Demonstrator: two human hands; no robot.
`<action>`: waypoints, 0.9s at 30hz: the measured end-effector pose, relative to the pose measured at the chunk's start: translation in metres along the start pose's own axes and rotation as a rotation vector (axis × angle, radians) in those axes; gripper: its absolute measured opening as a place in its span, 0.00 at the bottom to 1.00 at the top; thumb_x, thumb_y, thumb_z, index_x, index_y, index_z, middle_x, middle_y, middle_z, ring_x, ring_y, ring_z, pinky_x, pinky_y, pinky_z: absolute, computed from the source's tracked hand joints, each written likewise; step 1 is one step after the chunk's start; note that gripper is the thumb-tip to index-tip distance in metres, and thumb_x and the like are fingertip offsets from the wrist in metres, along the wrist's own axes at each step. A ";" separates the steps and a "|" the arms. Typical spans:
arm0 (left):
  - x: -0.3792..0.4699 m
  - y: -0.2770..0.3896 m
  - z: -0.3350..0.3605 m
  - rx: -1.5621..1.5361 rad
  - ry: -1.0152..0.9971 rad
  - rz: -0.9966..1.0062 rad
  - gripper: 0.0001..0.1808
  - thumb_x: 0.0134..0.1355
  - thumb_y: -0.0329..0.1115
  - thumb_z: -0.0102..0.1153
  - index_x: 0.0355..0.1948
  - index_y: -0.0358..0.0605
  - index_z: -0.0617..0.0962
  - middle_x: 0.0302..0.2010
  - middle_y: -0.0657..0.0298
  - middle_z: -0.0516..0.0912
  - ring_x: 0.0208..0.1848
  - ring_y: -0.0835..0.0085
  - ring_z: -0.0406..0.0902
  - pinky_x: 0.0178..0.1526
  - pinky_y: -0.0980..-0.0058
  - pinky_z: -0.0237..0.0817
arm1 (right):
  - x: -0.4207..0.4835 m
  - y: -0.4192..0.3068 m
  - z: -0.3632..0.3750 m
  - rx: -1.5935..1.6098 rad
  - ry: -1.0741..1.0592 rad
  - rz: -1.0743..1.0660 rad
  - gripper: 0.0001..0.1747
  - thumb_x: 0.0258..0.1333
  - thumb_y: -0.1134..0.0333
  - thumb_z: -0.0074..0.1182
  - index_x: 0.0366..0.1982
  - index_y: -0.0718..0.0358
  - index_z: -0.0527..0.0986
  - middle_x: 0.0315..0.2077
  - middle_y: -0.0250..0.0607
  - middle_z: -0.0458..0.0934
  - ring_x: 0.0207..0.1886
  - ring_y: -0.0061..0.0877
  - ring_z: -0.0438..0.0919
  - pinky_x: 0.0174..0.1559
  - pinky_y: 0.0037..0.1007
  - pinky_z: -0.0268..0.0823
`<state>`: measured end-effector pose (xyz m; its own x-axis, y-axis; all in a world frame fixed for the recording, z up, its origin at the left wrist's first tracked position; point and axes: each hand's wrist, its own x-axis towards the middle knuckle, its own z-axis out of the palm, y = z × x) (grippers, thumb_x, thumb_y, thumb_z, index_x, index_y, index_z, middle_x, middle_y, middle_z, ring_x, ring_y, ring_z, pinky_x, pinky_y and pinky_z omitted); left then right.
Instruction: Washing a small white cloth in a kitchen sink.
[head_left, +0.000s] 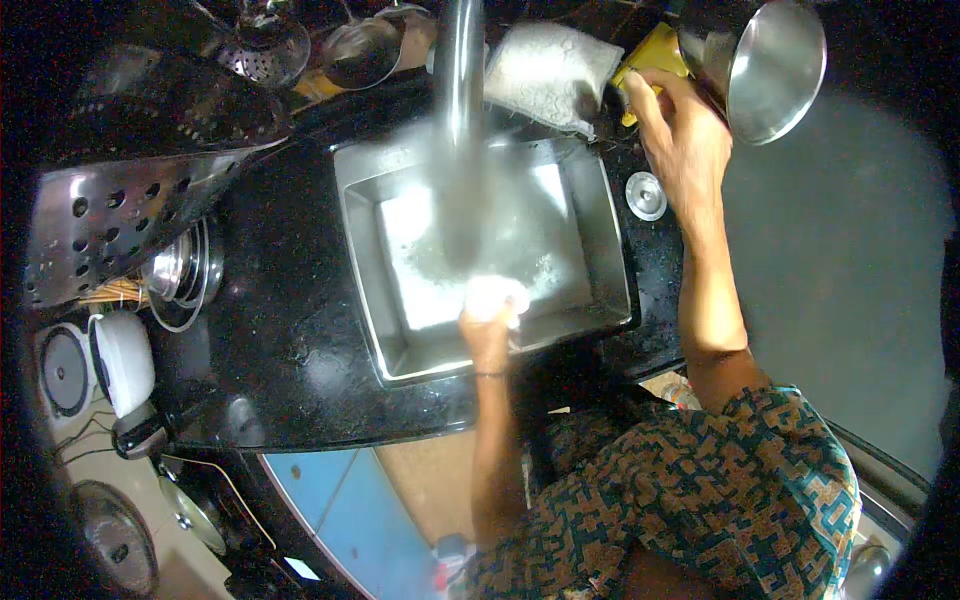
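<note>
My left hand (489, 339) is over the near side of the stainless steel sink (622, 274). In its fingers is a white object (491, 294), too overexposed to identify. Beyond the sink's far right corner, my right hand (686, 131) reaches to a yellow object (654, 54), perhaps a packet or a sponge. Its thumb and forefinger lie against or just in front of that yellow object, and whether they grip it is unclear. A white cloth (551, 71) lies left of the yellow object. The metal faucet (463, 82) extends over the sink, its lower end blurred.
A round metal sink strainer (646, 196) rests on the black countertop (289, 300) at the right. Stacked steel bowls (180, 270) and a large perforated metal vessel (142, 202) stand left. A steel bowl-like vessel (780, 75) is near my right hand.
</note>
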<state>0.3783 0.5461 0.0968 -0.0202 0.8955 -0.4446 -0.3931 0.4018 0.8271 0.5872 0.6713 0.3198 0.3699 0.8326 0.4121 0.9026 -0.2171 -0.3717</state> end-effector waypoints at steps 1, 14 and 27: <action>-0.003 -0.001 -0.001 0.049 0.028 0.040 0.14 0.52 0.23 0.62 0.42 0.39 0.78 0.34 0.63 0.82 0.30 0.77 0.79 0.29 0.79 0.72 | 0.012 0.004 0.004 -0.056 -0.067 -0.010 0.26 0.56 0.43 0.49 0.37 0.57 0.81 0.33 0.48 0.82 0.37 0.43 0.80 0.41 0.41 0.71; -0.016 -0.031 -0.074 -0.049 0.233 0.059 0.12 0.53 0.25 0.64 0.39 0.40 0.79 0.30 0.63 0.81 0.23 0.78 0.76 0.24 0.80 0.69 | -0.038 -0.025 0.023 0.987 -0.038 -0.361 0.07 0.52 0.75 0.58 0.36 0.67 0.77 0.40 0.41 0.78 0.47 0.26 0.74 0.51 0.26 0.65; 0.013 -0.046 -0.116 -0.136 0.357 0.099 0.13 0.53 0.24 0.62 0.40 0.40 0.77 0.31 0.62 0.81 0.24 0.75 0.77 0.24 0.77 0.71 | -0.158 0.085 0.241 0.275 -0.152 -0.182 0.12 0.47 0.81 0.54 0.36 0.64 0.73 0.31 0.46 0.73 0.36 0.42 0.73 0.38 0.36 0.67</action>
<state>0.2900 0.5173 0.0126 -0.3732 0.7958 -0.4769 -0.4911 0.2667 0.8293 0.5528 0.6436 0.0225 0.1532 0.9156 0.3717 0.8502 0.0696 -0.5218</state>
